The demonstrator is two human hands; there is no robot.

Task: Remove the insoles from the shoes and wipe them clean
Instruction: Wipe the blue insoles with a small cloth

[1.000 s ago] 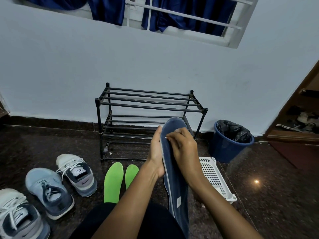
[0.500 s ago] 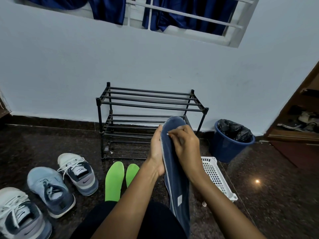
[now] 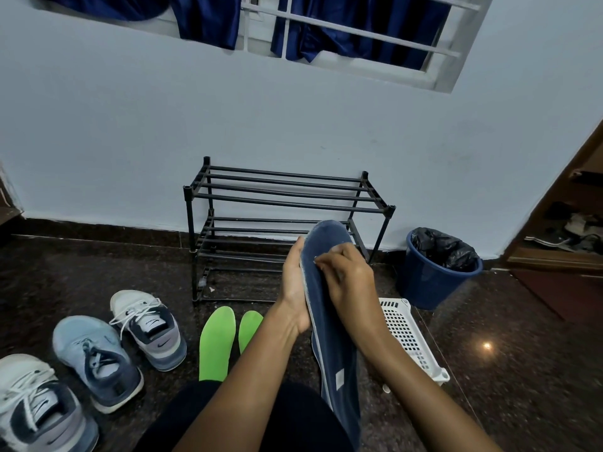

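Gripping the blue insole [image 3: 336, 340] upright in the left hand [image 3: 293, 288]. Pinching its edge with curled fingers [image 3: 329, 261] of the right hand [image 3: 354, 283].

Dark floor [image 3: 522, 353]: shoes [image 3: 98, 360], green insoles [image 3: 217, 344], basket [image 3: 408, 334]

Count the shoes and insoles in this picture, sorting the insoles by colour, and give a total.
Shoes: 3
Green insoles: 2
Blue insole: 1
Total: 6
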